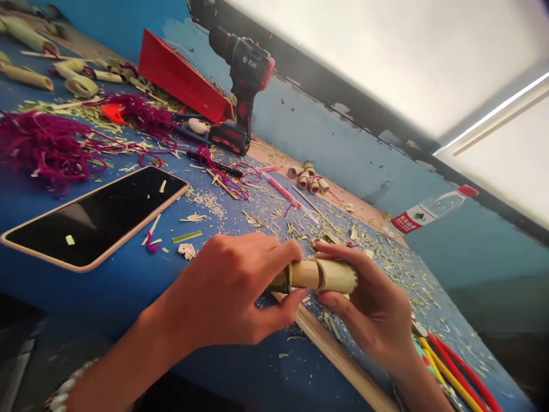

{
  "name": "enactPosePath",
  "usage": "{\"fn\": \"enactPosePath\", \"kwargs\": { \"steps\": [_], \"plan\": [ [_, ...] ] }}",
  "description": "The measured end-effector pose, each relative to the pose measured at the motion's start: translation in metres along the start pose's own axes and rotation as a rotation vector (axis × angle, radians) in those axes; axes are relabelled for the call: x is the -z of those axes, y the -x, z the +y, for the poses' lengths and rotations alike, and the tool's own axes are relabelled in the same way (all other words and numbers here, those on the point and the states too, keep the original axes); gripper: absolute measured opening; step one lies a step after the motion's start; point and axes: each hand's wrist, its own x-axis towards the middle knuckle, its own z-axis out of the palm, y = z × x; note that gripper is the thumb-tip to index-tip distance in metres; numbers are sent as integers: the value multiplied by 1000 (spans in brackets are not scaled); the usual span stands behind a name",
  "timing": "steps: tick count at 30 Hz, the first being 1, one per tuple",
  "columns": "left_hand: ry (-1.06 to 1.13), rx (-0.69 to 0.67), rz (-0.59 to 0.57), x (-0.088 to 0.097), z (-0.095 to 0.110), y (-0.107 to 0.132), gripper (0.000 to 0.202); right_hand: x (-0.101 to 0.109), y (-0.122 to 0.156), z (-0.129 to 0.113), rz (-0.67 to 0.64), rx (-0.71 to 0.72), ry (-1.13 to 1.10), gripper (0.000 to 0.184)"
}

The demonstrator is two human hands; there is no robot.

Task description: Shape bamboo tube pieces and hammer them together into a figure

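Bamboo tube (321, 276) held crosswise just above the blue surface (128, 297), over scattered shavings (386, 269). Left hand (223, 286) pinches its dark end between fingers (283, 252) and thumb; right hand (369, 303) curls its fingers (341, 254) around the pale end. Phone (96, 217) lies flat left of the hands; cordless drill (244, 80) stands farther off.

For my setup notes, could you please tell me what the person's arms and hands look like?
Both the left hand and the right hand are bare, with no gloves or rings showing, and no sleeves show. The left arm wears a bracelet of pale round beads.
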Motion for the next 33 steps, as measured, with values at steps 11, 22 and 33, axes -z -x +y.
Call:
{"fn": "enactPosePath", "kwargs": {
  "steps": [11,22,33],
  "plan": [
    [212,84,-43,7,-1,0,17,-2,-5,-2,-18,111,-123,43],
    [212,76,-71,1,-2,-2,10,1,-2,3,10,187,8,52],
    [246,32,-118,0,-3,-1,7,7,-5,-1,-77,268,128,60]
  ]
}}
